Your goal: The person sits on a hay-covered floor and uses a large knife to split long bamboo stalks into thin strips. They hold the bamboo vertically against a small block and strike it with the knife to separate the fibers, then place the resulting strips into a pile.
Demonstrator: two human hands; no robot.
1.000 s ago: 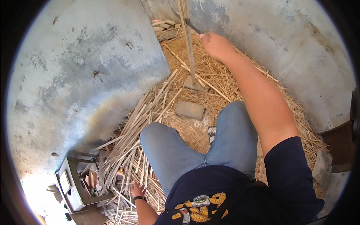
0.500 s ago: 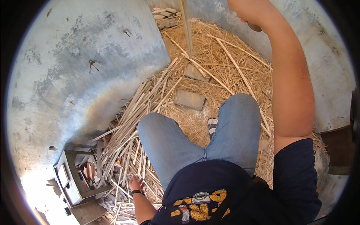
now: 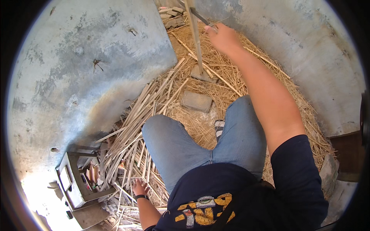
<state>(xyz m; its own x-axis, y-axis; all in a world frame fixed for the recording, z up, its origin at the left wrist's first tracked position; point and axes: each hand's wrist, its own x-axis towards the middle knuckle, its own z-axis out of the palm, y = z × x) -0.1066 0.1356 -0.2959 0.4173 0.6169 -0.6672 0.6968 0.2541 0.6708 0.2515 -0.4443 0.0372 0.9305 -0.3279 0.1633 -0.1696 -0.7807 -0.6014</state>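
My right hand [image 3: 227, 38] is closed round the handle of a dark-bladed knife [image 3: 199, 16] at the top of the view. The blade reaches left to an upright split bamboo pole [image 3: 195, 38] and appears to meet its edge. The pole's foot stands on a brick [image 3: 202, 74]; its top end is out of view. Low on the left, my left hand [image 3: 139, 188] hangs beside my thigh, over a heap of bamboo strips [image 3: 135, 146]. Its fingers are loosely apart and nothing shows in them.
A second brick [image 3: 196, 101] lies between my feet and the pole, amid straw-like shavings [image 3: 227, 73]. Grey walls [image 3: 92, 57] curve round both sides. A small wooden cabinet [image 3: 83, 181] with clutter stands at lower left. Stacked bricks [image 3: 172, 16] sit at the back; a stone [image 3: 328, 175] lies right.
My right hand has swung down and left from the top right, bringing the knife to the pole. The pole's lower end has shifted slightly down and right. My left hand stays put.
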